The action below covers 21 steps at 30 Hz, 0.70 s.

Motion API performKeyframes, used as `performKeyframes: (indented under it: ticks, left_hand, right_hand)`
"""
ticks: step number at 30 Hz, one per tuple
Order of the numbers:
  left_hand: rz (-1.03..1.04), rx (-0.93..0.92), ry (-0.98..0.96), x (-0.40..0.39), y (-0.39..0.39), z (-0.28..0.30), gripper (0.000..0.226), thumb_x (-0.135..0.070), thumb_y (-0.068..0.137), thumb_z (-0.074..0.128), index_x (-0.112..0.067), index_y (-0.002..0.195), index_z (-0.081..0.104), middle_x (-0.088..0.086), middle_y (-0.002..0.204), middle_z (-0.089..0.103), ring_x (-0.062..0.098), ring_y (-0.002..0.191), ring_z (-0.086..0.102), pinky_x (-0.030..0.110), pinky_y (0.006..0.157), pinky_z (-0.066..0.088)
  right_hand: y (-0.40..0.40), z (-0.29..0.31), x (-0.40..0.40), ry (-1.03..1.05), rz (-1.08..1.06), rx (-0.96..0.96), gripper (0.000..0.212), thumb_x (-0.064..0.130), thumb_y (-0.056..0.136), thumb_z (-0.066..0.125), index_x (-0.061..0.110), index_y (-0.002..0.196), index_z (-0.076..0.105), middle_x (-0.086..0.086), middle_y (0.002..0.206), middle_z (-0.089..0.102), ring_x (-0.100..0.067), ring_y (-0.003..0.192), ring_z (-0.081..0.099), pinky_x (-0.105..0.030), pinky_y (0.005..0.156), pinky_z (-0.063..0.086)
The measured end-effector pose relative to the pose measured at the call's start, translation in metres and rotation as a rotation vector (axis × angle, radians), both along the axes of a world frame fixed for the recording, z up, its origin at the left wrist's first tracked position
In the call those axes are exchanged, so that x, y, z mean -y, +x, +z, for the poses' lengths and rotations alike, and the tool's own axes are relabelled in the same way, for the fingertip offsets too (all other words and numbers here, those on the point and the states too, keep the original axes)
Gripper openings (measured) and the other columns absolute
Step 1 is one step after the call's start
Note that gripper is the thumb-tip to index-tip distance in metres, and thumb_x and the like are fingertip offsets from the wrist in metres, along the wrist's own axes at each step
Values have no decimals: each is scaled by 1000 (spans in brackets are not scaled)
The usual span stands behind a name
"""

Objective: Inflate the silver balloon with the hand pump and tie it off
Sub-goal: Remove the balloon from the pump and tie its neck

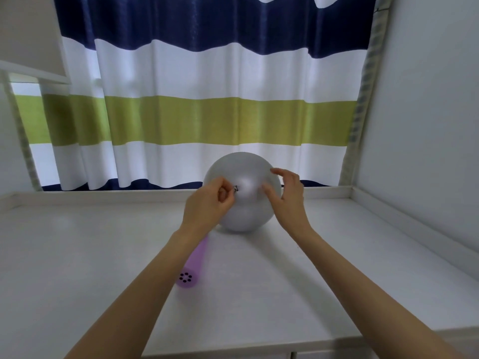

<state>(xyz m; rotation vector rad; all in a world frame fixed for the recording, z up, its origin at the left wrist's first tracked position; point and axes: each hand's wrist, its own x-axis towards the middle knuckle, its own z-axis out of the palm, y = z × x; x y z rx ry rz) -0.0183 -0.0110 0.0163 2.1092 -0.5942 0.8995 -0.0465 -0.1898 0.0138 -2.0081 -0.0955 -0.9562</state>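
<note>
The silver balloon (243, 177) is inflated and round, resting on the white tabletop (259, 281) near the far edge. Its neck (235, 189) points toward me and is pinched between the fingers of my left hand (210, 203). My right hand (287, 193) hovers at the balloon's right side with fingers spread, fingertips touching or almost touching its surface. The purple hand pump (193, 268) lies on the table beneath my left forearm, its perforated end facing me, apart from the balloon.
A striped curtain (207, 99) in navy, white and green hangs behind the table. A raised rim (103, 194) runs along the table's back and right side. A white wall (427, 125) stands on the right, a shelf (33, 71) at upper left.
</note>
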Motion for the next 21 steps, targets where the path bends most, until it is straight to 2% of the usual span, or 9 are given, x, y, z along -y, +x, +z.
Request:
performKeyframes:
  ticks: [2,4,6,8,12,15,18,21]
  left_hand:
    - [-7,110,24,-2,0,2,10,-24,82,62,-23,77,53,-7,72,53,14,69,50,32,59,42]
    - [-42,189,27,-1,4,4,6,-18,81,65,-18,80,59,-2,92,56,17,86,48,33,72,39]
    - [-106,151,-14,-1,8,4,6,-16,81,66,-17,83,62,0,118,52,19,107,42,31,87,32]
    - [-185,78,-28,-1,10,2,6,-14,82,64,-15,87,60,2,133,45,19,120,38,29,97,27]
    - [-249,31,-45,-4,9,-2,10,-14,85,62,-12,93,57,3,134,47,15,124,40,22,99,26]
    - [-279,13,-125,-7,5,-3,18,-23,86,58,-18,103,54,-5,131,49,10,121,42,15,96,30]
    - [-316,14,-219,-9,2,-2,24,-24,86,48,-17,110,51,-2,128,50,9,120,44,27,100,36]
    - [-266,13,-282,-11,2,-6,30,-19,89,45,-15,118,50,0,133,46,12,122,41,38,101,37]
  right_hand:
    - [8,0,5,192,31,-93,52,40,92,56,25,139,42,-1,144,40,-22,130,37,-44,108,34]
    - [17,1,7,364,101,-202,61,50,92,51,27,145,33,-1,149,36,-23,136,35,-44,112,32]
    - [26,-1,6,462,164,-294,67,56,91,46,28,148,26,-1,153,33,-24,138,34,-38,111,31]
    - [33,-3,2,514,216,-341,69,58,91,44,29,149,23,1,154,31,-22,138,34,-32,102,31]
    - [37,-6,-1,544,223,-322,65,58,91,43,29,147,28,3,151,34,-18,133,38,-28,96,31]
    - [38,-10,-1,526,201,-293,62,56,92,43,27,145,32,1,148,38,-20,131,40,-33,103,34]
    - [38,-13,0,505,185,-275,62,56,92,44,27,145,32,-1,147,39,-22,131,41,-38,108,34]
    - [37,-17,0,515,188,-237,61,54,93,44,25,145,33,-1,145,39,-19,124,43,-32,99,36]
